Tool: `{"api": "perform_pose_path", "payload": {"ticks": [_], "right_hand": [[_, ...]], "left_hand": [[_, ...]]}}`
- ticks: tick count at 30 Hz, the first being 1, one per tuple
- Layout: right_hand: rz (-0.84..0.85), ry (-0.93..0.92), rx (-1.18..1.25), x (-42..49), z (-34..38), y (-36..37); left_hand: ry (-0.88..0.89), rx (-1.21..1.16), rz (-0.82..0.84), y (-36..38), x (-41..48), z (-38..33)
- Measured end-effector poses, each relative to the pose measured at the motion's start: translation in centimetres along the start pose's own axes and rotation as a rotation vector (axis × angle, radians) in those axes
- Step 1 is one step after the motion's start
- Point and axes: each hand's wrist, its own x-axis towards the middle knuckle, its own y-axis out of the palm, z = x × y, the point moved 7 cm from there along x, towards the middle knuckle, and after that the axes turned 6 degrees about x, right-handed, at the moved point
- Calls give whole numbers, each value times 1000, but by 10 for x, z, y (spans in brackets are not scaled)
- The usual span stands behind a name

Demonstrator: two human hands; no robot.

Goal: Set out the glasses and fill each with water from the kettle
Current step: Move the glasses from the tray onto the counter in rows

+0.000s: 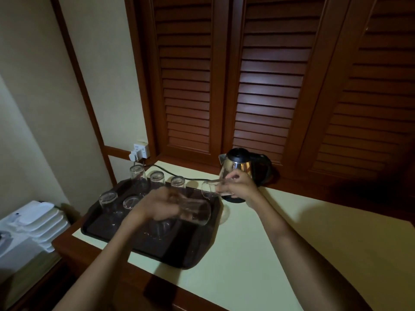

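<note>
A: The pale counter [280, 243] is sitting under louvred doors [269, 86], the kettle [238, 162] standing at its back edge.
B: Your left grip [157, 205] is clutching a sideways glass [197, 213] over the tray [161, 250] at the left edge; your right grip [240, 187] is holding another glass [210, 189] before the kettle.

Five clear glasses [156, 177] stand on the dark tray [179, 254], apparently mouth down: three in a back row, two in front at the left. Your left hand [161, 205] holds a sixth glass [197, 213] on its side above the tray, blurred. Your right hand [240, 187] holds a seventh glass [208, 190] sideways, mouth to the left, just in front of the kettle [235, 167]. The kettle has a steel body and black lid, and stands upright on its base at the rear of the counter [269, 243].
</note>
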Motion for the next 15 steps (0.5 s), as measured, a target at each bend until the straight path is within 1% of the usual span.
{"api": "perform_pose_path", "payload": {"ticks": [1, 3, 5, 6, 7, 8, 10, 12, 13, 15], "right_hand": [[-24, 47, 112, -5, -11, -11], [-5, 150, 402, -19, -33, -27], [127, 281, 744, -34, -54, -32], [202, 351, 881, -42, -62, -33], [265, 398, 977, -49, -69, -33], [305, 411, 1015, -54, -74, -34], [335, 361, 965, -57, -80, -38], [285, 272, 844, -51, -84, -47], [230, 228, 733, -48, -86, -52], [100, 159, 412, -39, -92, -59]], "left_hand": [[40, -177, -42, 3, -7, -2], [3, -623, -87, 24, -13, -1], [-34, -999, -40, 60, -10, -7], [-28, -1110, -10, 78, -8, -15], [-17, -1172, 6, 94, -5, -22], [-5, -1202, 0, 107, -2, -29], [-7, -1230, -47, 130, 2, -38], [-16, -1156, -174, 146, 6, -41], [-5, -1070, -234, 153, 6, -45], [-9, -879, -320, 165, 2, -51]]}}
